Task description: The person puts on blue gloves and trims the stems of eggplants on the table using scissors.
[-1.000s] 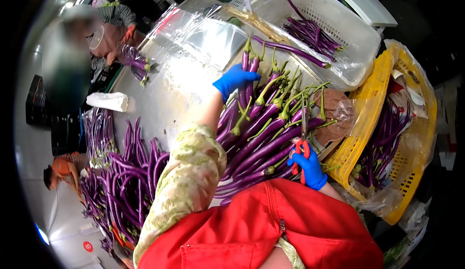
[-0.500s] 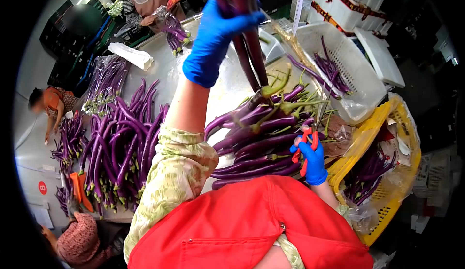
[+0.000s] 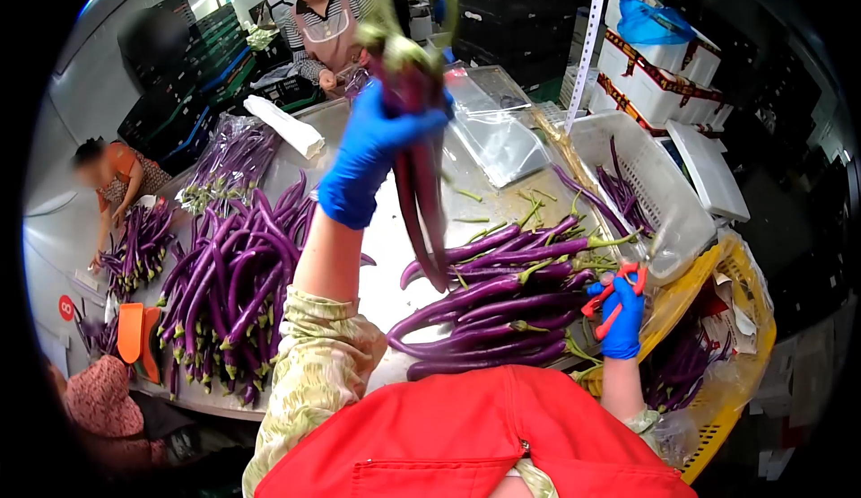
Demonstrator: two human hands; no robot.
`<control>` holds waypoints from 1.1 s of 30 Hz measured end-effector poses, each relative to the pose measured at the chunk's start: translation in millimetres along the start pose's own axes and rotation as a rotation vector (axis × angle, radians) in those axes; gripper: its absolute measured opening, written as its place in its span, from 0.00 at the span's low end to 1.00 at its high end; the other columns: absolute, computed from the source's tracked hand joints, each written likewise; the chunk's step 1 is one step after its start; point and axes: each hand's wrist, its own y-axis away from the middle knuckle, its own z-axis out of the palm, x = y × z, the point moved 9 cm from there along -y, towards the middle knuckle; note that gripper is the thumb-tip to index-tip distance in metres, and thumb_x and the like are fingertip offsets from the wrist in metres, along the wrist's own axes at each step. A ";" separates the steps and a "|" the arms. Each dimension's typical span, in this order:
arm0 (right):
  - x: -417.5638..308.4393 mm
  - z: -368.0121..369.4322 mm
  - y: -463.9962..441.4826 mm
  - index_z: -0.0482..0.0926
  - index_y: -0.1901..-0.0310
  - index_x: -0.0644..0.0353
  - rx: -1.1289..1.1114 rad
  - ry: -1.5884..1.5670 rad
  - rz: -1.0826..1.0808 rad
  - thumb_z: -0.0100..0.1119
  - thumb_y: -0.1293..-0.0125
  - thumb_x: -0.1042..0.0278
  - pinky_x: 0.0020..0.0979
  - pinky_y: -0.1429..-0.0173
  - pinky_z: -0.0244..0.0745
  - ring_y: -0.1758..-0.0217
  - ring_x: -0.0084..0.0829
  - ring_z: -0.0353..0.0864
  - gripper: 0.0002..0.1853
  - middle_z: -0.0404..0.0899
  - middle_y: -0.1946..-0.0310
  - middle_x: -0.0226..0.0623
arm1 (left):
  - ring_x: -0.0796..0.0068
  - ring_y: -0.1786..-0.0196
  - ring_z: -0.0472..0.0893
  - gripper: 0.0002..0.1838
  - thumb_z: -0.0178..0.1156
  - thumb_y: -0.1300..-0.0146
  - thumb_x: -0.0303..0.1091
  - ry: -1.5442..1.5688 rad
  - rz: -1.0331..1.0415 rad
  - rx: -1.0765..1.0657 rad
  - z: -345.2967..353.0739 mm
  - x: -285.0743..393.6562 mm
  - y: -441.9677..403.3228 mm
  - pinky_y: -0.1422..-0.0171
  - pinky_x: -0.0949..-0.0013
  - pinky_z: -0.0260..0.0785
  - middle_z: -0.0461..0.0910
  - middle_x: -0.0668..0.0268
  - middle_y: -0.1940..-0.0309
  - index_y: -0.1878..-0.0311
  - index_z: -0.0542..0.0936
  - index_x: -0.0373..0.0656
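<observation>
My left hand, in a blue glove, is closed round the stem ends of a few long purple eggplants and holds them upright above the table; their tops are blurred. My right hand, also gloved in blue, grips red-handled scissors, whose blades are hard to make out. Just left of the scissors, a pile of eggplants lies on the table with green stems mostly toward the right. A larger heap of eggplants rests left of my left arm.
Bagged eggplants and a white roll lie at the back left. A white crate and yellow basket stand at the right. Co-workers stand behind and left of the metal table. Cut stems lie near plastic film.
My left hand has lifted the eggplants off the pile and raised them. The view has tilted up and turned. My right hand keeps hold of the scissors.
</observation>
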 end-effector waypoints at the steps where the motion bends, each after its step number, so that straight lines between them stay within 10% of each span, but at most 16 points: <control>1: -6.1 1.8 -1.5 0.60 0.37 0.62 -0.030 0.177 0.056 0.54 0.38 0.73 0.32 0.58 0.75 0.66 0.29 0.75 0.27 0.74 0.64 0.36 | 0.72 0.59 0.79 0.29 0.71 0.54 0.30 -0.026 -0.125 -0.027 3.1 -27.9 10.3 0.49 0.68 0.72 0.79 0.63 0.60 0.47 0.72 0.37; 5: -32.0 -33.8 -18.2 0.57 0.33 0.64 0.096 0.750 -0.358 0.56 0.39 0.72 0.22 0.67 0.69 0.70 0.19 0.71 0.33 0.73 0.63 0.31 | 0.73 0.55 0.78 0.29 0.69 0.53 0.29 -0.078 -0.470 -0.171 12.9 -163.5 57.1 0.47 0.69 0.71 0.78 0.63 0.58 0.45 0.71 0.37; 11: 6.5 40.9 -5.7 0.61 0.39 0.60 -0.108 0.062 0.092 0.54 0.37 0.71 0.30 0.60 0.77 0.67 0.31 0.79 0.25 0.77 0.57 0.45 | 0.75 0.52 0.75 0.33 0.69 0.53 0.31 0.105 -0.572 -0.388 91.0 -217.7 85.8 0.43 0.71 0.68 0.76 0.65 0.54 0.41 0.70 0.37; 14: 49.2 62.0 -21.8 0.67 0.50 0.58 -0.115 -0.105 0.139 0.57 0.37 0.69 0.27 0.68 0.74 0.68 0.26 0.78 0.15 0.76 0.64 0.34 | 0.76 0.46 0.72 0.35 0.71 0.52 0.36 0.038 -0.659 -0.544 127.2 -224.3 91.9 0.39 0.70 0.63 0.75 0.65 0.47 0.40 0.70 0.38; 25: 100.4 28.1 -62.1 0.69 0.46 0.59 -0.012 -0.078 0.179 0.53 0.44 0.81 0.31 0.51 0.74 0.55 0.30 0.77 0.22 0.75 0.57 0.35 | 0.47 0.59 0.74 0.31 0.67 0.53 0.52 -0.752 -0.102 -0.423 128.0 -199.8 84.6 0.54 0.56 0.67 0.75 0.51 0.63 0.51 0.75 0.40; 33: 95.0 36.8 -61.8 0.67 0.41 0.59 -0.011 -0.080 0.172 0.51 0.43 0.80 0.30 0.51 0.74 0.55 0.30 0.77 0.25 0.75 0.56 0.35 | 0.73 0.59 0.77 0.23 0.69 0.48 0.36 -0.202 -0.536 -0.403 127.5 -236.0 97.0 0.51 0.69 0.69 0.79 0.62 0.62 0.50 0.77 0.38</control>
